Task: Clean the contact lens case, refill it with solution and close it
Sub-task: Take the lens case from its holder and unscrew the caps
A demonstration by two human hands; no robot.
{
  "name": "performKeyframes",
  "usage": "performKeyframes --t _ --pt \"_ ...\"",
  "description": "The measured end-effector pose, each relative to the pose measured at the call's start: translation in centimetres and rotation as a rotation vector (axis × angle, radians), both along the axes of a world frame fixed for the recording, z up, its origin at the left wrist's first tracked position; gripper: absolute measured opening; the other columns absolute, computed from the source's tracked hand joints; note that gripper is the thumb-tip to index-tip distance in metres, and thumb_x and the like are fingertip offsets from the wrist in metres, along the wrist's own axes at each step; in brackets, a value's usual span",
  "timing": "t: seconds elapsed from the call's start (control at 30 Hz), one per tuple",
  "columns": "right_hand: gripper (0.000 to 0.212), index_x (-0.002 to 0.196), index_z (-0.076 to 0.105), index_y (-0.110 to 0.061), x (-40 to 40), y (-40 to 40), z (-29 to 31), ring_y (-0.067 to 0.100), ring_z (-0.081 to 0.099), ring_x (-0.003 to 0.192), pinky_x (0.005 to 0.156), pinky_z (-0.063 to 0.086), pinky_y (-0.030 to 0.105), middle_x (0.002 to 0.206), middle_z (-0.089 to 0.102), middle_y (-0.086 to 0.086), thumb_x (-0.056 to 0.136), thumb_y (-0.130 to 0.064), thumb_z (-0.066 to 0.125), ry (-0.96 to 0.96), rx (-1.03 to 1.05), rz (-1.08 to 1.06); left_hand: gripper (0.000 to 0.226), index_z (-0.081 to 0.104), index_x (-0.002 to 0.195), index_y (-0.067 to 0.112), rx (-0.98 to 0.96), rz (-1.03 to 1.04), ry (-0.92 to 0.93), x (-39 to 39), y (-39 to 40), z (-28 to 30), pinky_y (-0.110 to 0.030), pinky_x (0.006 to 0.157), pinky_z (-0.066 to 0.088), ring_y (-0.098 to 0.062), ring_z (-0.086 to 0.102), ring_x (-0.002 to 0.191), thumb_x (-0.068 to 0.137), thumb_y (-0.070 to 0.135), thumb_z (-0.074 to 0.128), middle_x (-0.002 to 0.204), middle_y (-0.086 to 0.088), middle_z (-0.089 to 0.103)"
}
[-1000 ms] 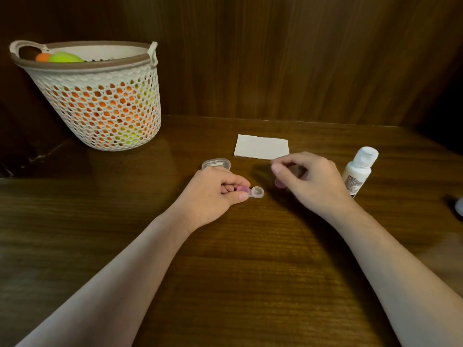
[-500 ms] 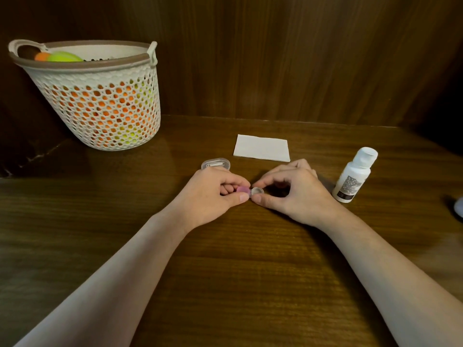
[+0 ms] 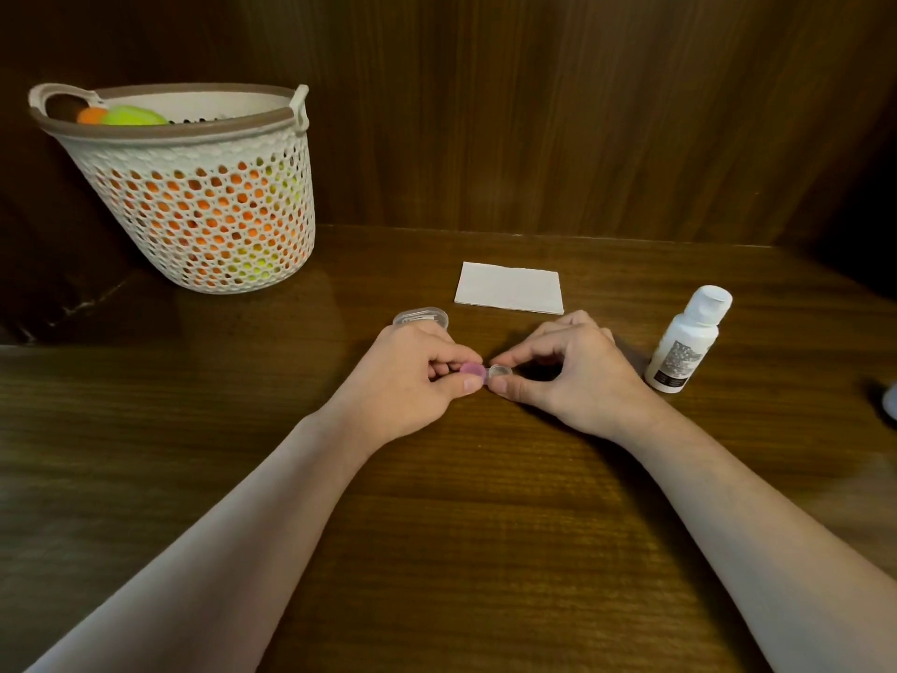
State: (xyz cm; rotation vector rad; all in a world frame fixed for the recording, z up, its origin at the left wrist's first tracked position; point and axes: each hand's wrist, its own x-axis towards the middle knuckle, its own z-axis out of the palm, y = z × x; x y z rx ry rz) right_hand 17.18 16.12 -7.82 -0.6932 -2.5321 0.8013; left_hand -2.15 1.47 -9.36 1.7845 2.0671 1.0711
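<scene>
The right hand (image 3: 573, 376), lifted near the solution bottle (image 3: 687, 340) a second ago, is now pinching the clear cap (image 3: 499, 371) at the contact lens case's (image 3: 478, 371) 3 o'clock end.

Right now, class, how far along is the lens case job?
Done: nothing that shows. In hand: both hands, left and right, pinch the lens case; its pink cap is on. Left: the solution bottle stands capped and the tissue lies flat, so cleaning, refilling and closing remain.
</scene>
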Motion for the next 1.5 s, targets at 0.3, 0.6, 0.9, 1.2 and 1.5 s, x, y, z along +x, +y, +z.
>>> performKeyframes --t 0.3,0.6,0.9,1.2,1.5 --pt "0.017 0.093 0.082 -0.051 -0.1 0.0 -0.1 -0.003 0.045 0.112 0.096 0.029 0.04 0.093 0.072 -0.027 0.08 -0.06 0.084 0.035 -0.035 -0.001 0.022 0.081 0.116 0.037 0.017 0.074 0.02 0.8 -0.1 -0.2 -0.027 0.087 0.06 0.0 0.066 0.096 0.094 0.032 0.081 0.101 0.024 0.069" --pt "0.014 0.092 0.08 -0.054 -0.1 -0.4 0.0 0.001 0.047 0.112 0.099 0.034 0.042 0.094 0.072 -0.026 0.08 -0.062 0.084 0.036 -0.035 -0.01 0.021 0.083 0.109 0.039 0.024 0.135 -0.066 1.1 -0.2 -0.2 -0.013 0.075 0.056 0.01 0.067 0.094 0.089 0.038 0.085 0.095 0.027 0.071" --pt "0.023 0.099 0.082 -0.048 -0.1 -0.2 -0.1 0.005 0.047 0.114 0.099 0.033 0.043 0.098 0.072 -0.026 0.083 -0.064 0.08 0.02 0.0 -0.01 0.058 0.055 0.152 0.037 0.0 0.001 -0.135 0.6 -0.5 0.5 -0.007 0.077 0.052 0.009 0.066 0.107 0.1 0.022 0.074 0.129 0.027 0.07" --pt "0.017 0.095 0.08 -0.051 -0.2 0.1 -0.3 0.005 0.047 0.114 0.096 0.031 0.041 0.097 0.072 -0.026 0.083 -0.064 0.081 0.017 -0.008 0.002 0.05 0.062 0.144 0.038 -0.01 0.062 -0.133 0.8 -0.1 0.2 -0.012 0.08 0.048 0.016 0.065 0.098 0.097 0.027 0.078 0.108 0.027 0.075" --pt "0.017 0.094 0.08 -0.052 -0.2 0.2 -0.4 -0.002 0.046 0.112 0.099 0.029 0.039 0.095 0.07 -0.029 0.082 -0.064 0.081 0.038 0.005 0.006 0.039 0.067 0.13 0.046 -0.006 0.074 -0.109 1.0 0.1 0.0 -0.008 0.075 0.055 0.009 0.067 0.1 0.094 0.035 0.08 0.101 0.025 0.073"
